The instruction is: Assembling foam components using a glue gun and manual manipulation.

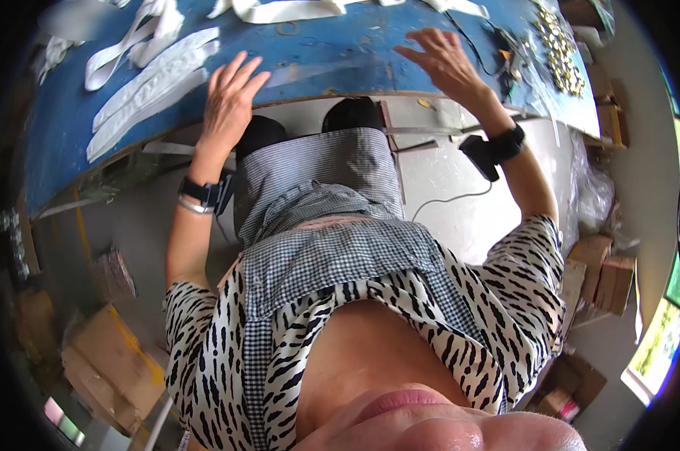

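Both hands lie flat and released on the blue table (pixel 317 52) — left hand (pixel 228 101) touching two long white strips (pixel 148 86), right hand (pixel 443 60) on bare surface. Farther right, a heap of small brass pieces (pixel 559 46), too many to count.

A blue table (pixel 317 56) runs across the top, its paint scuffed and worn, its near edge curving. White strips (pixel 148 83) lie in a loose row at the left, one beside the next, some overlapping. More white strips (pixel 287 9) sit along the far edge. Over on the right, a cluster of small brass-coloured metal parts (pixel 559 49) lies spread on the surface. A thin dark cable (pixel 479 45) trails across the blue between the far strips and those metal parts.
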A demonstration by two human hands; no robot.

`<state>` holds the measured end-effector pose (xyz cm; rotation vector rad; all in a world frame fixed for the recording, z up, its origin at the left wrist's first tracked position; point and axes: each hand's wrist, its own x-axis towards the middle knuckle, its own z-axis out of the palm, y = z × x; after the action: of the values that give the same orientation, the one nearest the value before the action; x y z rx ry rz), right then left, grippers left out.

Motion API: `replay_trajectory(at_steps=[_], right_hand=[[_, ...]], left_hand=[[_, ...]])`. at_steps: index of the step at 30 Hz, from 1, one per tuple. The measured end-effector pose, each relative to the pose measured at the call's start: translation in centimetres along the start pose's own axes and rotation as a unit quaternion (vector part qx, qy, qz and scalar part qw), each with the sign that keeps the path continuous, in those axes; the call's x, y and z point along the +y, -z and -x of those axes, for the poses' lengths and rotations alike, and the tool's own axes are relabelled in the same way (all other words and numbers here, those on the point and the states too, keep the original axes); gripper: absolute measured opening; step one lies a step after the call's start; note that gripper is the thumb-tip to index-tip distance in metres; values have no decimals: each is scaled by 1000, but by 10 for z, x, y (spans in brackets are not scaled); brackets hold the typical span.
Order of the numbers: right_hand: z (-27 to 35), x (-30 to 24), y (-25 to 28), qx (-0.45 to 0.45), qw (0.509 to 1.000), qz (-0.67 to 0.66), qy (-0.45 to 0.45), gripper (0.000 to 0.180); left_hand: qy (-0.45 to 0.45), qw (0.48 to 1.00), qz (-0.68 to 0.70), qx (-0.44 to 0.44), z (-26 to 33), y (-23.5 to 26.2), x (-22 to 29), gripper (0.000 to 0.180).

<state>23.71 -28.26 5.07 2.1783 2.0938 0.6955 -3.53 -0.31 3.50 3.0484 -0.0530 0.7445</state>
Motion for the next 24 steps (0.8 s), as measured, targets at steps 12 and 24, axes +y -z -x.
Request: replay_trajectory(at_steps=[12, 24], right_hand=[[5, 0, 2, 75, 434, -826, -351, 44], [-47, -1, -17, 207, 654, -614, -389, 20]], left_hand=[[129, 989, 14, -75, 25, -13, 9, 49], [144, 900, 411, -36, -14, 5, 65, 39]])
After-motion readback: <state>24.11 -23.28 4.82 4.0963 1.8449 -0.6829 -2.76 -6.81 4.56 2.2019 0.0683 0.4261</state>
